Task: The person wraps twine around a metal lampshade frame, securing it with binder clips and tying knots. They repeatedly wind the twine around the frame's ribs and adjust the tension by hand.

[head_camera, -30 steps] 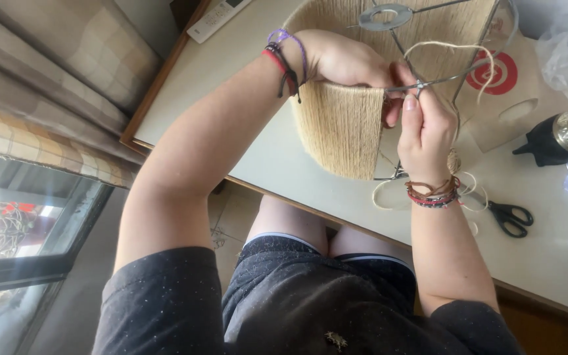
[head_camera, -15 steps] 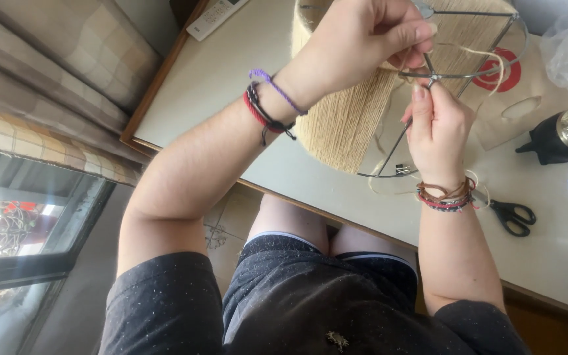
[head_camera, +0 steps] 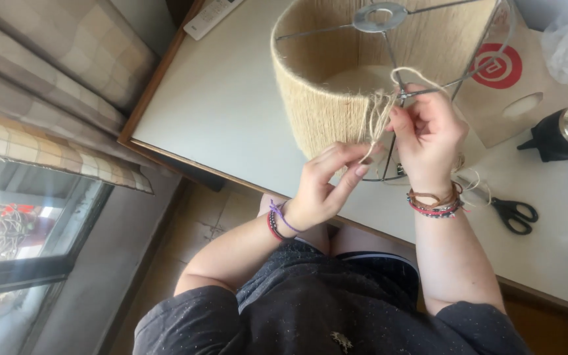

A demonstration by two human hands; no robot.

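Observation:
A round wire lampshade frame (head_camera: pixel 379 16), partly wrapped in tan jute twine (head_camera: pixel 323 112), lies on its side on the white table (head_camera: pixel 225 112). My right hand (head_camera: pixel 428 135) pinches a loop of twine against a wire strut near the wrapped edge. Below the shade, my left hand (head_camera: pixel 327 187) holds the loose twine strand between thumb and forefinger, pulling it down and toward me. Both wrists wear bracelets.
Black-handled scissors (head_camera: pixel 514 213) lie on the table to the right. A black and silver tool (head_camera: pixel 563 135) and a cardboard piece with a red round mark (head_camera: pixel 497 66) sit further right. A remote control (head_camera: pixel 208 16) lies at the far left edge. A curtain (head_camera: pixel 47 85) and a window are at left.
My left hand came off the top of the shade and dropped below it, now pulling the twine. The shade has turned so its open wire end faces me. My right hand stays at the strut.

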